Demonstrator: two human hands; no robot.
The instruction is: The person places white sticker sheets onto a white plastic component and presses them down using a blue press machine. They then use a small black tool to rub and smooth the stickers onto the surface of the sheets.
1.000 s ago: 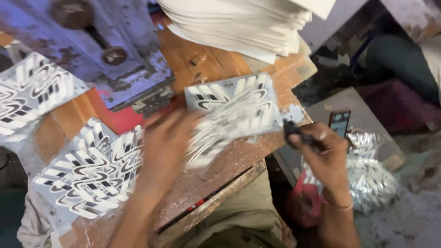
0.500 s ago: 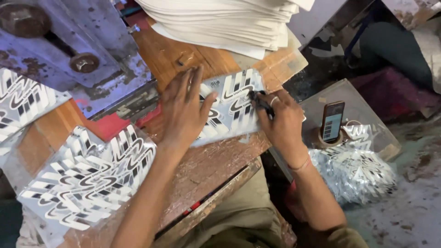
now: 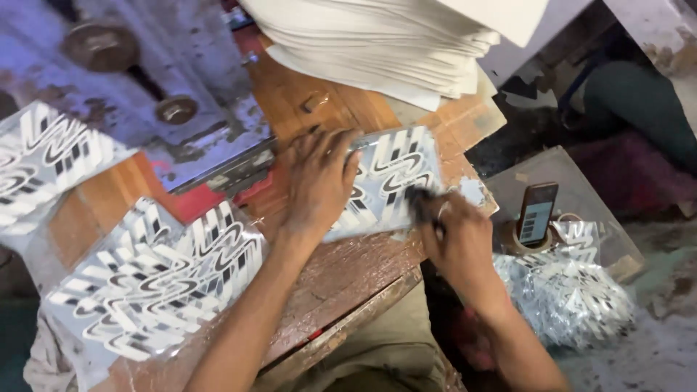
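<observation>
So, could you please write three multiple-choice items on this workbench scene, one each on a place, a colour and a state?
1. Where does the stack of white sheets lie?
A. At the bench's far edge
B. On the floor
C. On the person's lap

2. What colours is the patterned sheet under the hands?
A. Red and green
B. Black and silvery white
C. Plain blue

3. How is the left hand?
A. Clenched in the air
B. Holding the phone
C. Pressed flat on the sheet

Answers: A, it sits beyond the hands; B, its stripes show that; C, its fingers spread over the sheet.

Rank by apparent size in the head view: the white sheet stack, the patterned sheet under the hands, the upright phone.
1. White sheet stack, partly cut off by the frame.
2. Patterned sheet, partly covered by hands.
3. Phone, clearly smallest.
</observation>
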